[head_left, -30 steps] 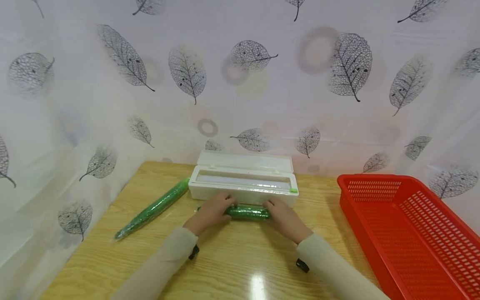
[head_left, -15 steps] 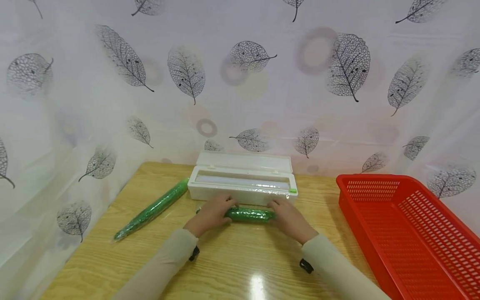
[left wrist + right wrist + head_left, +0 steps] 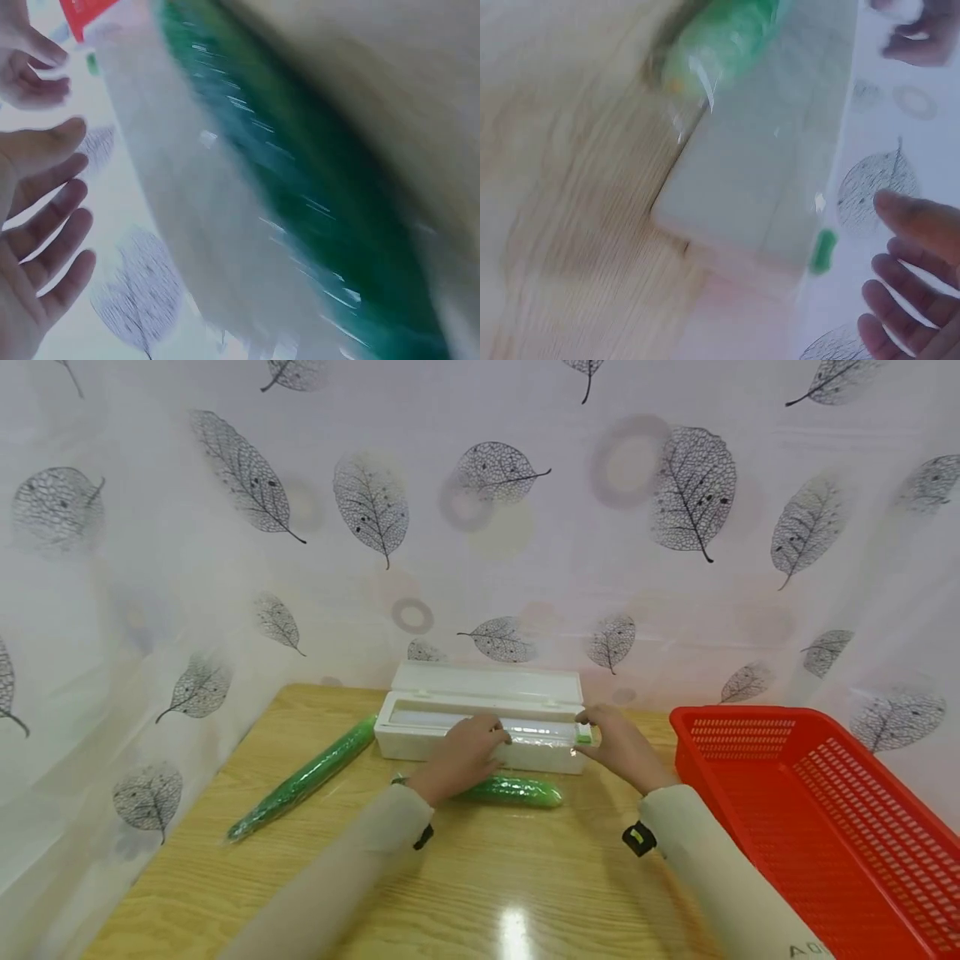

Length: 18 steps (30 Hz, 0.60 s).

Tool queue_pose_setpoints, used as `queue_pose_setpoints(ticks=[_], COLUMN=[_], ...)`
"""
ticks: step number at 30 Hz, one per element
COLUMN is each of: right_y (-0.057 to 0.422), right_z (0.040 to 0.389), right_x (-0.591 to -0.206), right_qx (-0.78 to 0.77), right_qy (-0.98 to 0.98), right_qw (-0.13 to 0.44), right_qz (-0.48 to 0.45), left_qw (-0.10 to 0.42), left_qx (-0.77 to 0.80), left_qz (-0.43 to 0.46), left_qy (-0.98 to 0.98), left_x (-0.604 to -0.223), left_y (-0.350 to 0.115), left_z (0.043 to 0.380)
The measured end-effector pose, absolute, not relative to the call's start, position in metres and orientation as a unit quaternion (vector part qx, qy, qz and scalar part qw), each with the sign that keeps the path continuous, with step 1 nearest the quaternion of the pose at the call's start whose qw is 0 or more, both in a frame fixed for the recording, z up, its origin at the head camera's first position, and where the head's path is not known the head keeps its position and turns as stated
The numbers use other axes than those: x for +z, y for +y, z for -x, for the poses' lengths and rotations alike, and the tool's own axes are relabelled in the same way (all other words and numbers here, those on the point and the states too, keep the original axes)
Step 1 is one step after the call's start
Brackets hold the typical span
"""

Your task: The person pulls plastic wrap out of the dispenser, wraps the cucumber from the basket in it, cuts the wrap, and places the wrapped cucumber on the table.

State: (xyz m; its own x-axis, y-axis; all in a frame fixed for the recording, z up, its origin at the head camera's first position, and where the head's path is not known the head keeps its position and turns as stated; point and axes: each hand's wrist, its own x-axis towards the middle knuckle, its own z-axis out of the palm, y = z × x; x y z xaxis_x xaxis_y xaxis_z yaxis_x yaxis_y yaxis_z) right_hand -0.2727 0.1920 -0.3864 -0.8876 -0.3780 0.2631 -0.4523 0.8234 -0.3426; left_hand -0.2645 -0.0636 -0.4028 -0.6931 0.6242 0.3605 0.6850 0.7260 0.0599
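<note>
A white cling film dispenser (image 3: 408,745) stands at the back of the table with its lid raised and a film roll (image 3: 427,719) inside. In front of it lies a cucumber (image 3: 517,791) under clear film, partly hidden by my left forearm. My left hand (image 3: 467,756) reaches over the dispenser's front edge, fingers loosely bent; the left wrist view shows its fingers spread and holding nothing. My right hand (image 3: 621,747) is at the dispenser's right end, thumb and fingers apart around the green slider (image 3: 583,737). In the right wrist view its fingers are relaxed, a little away from that slider (image 3: 823,251).
Another film-wrapped cucumber (image 3: 303,781) lies slanting on the wooden table (image 3: 450,893) at the left. A red plastic basket (image 3: 720,793) stands at the right, near my right sleeve. A leaf-patterned curtain (image 3: 450,568) hangs behind.
Both hands have left the cucumber. The left has moved up and right over the dispenser, the right up and right to the green slider. The cucumber remains in front of the dispenser.
</note>
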Motion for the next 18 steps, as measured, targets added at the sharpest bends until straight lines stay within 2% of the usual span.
queue_pose_setpoints(ticks=[5, 11, 18], right_y=[0.199, 0.206, 0.209], right_z=[0.289, 0.303, 0.304], right_x=[-0.394, -0.412, -0.415], right_qx=[0.205, 0.210, 0.227], right_qy=[-0.947, -0.939, -0.931], right_qw=[0.072, 0.070, 0.073], right_qz=[-0.235, -0.262, -0.277], left_qw=[0.197, 0.184, 0.179], left_qx=[-0.055, -0.014, 0.009], left_qz=[0.362, 0.362, 0.350], left_qy=[-0.909, -0.914, -0.920], left_x=[-0.389, -0.395, -0.404], left_y=[-0.022, 0.018, 0.039], left_z=[0.277, 0.296, 0.306])
